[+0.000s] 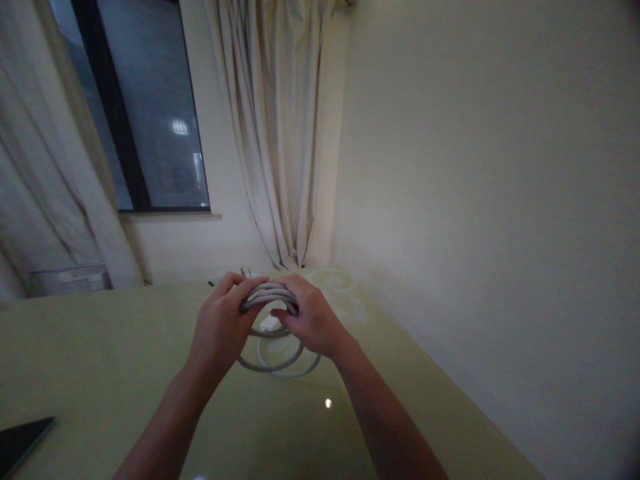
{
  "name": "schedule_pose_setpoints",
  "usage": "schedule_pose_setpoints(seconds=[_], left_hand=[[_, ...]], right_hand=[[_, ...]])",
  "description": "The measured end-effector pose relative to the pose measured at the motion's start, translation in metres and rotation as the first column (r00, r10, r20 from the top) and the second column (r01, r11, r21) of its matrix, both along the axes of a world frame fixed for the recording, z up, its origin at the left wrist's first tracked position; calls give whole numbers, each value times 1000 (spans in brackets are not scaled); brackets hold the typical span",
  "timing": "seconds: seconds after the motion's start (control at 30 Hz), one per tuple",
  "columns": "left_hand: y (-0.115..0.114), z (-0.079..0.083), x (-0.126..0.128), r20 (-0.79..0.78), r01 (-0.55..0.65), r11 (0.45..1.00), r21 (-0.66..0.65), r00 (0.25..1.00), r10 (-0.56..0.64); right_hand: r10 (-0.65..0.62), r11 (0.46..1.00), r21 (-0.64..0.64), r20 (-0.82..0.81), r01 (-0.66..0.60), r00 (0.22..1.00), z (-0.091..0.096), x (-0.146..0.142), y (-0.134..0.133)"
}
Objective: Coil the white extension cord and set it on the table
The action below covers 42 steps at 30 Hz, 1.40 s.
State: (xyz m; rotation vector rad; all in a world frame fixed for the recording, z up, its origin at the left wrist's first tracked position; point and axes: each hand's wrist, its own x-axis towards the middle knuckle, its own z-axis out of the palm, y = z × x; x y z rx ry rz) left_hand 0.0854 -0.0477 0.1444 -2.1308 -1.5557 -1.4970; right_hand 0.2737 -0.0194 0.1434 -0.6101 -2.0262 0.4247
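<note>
A light grey cable, gathered into several loops, is held between both hands above the table. My left hand is closed round the left side of the coil, its fingers over the top. On the other side, my right hand grips the coil with the thumb beneath it. Looser turns of the cable hang or lie below the hands. A white block, perhaps a plug or adapter, shows through the loops. Small prongs stick up behind the fingers; what they belong to is mostly hidden.
The pale green glossy table runs up to a plain wall on the right. At the lower left edge lies a dark flat object. Beyond the table are curtains and a dark-framed window.
</note>
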Motion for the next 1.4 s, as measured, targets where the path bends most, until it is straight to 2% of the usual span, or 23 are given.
schedule_pose_setpoints(seconds=[0.1, 0.17, 0.33, 0.4, 0.5, 0.57, 0.67, 0.8, 0.9, 0.97, 1.03, 1.1, 1.17, 1.23, 1.3, 1.4], left_hand=[[1, 1, -3, -37, -39, 999, -1, 999, 38], [0, 2, -4, -22, -24, 998, -58, 999, 23], [-4, 7, -6, 167, 101, 960, -262, 984, -58], [-5, 8, -6, 195, 79, 969, -235, 980, -33], [-5, 9, -7, 94, -40, 994, -99, 994, 49], [-4, 9, -8, 31, -115, 992, -54, 993, 117], [-3, 7, -9, 15, -168, 984, -64, 985, 169], [0, 6, -14, 104, -159, 982, -106, 980, 170], [2, 8, -23, 141, -205, 970, -126, 965, 223], [3, 9, -30, 179, -251, 952, -174, 943, 282], [4, 11, -36, 241, -254, 936, -243, 919, 312], [5, 11, -41, 302, -192, 941, -278, 913, 275], [8, 9, -42, 345, -113, 955, -273, 916, 207], [11, 7, -41, 382, -46, 959, -281, 911, 156], [14, 5, -38, 446, 26, 954, -298, 887, 115], [17, 5, -35, 598, 155, 941, -302, 799, 60]], right_hand=[[-57, 994, 92, 48, 53, 997, -1, 1, -1], [-142, 976, 179, 75, 127, 987, 0, 1, -3], [-318, 904, 331, 101, 269, 943, -1, 0, -4], [-362, 882, 360, 105, 304, 926, -4, -3, -2], [-426, 843, 415, 129, 341, 895, -10, -7, 3], [-455, 821, 456, 159, 344, 876, -12, -8, 5], [-470, 799, 492, 151, 347, 869, -11, -5, 6], [-443, 767, 538, 49, 350, 895, -11, 0, 4], [-434, 750, 557, 7, 357, 901, -12, 3, 6], [-418, 769, 519, -32, 372, 908, -13, 6, 8], [-380, 811, 443, -101, 383, 920, -11, 7, 8], [-315, 873, 323, -195, 364, 929, -8, 8, 7], [-259, 941, 124, -332, 314, 907, -4, 7, 4], [-244, 970, -115, -508, 215, 826, 2, 6, 3], [-249, 956, -285, -671, 68, 699, 7, 8, 3], [-252, 928, -350, -841, -126, 479, 14, 17, 8]])
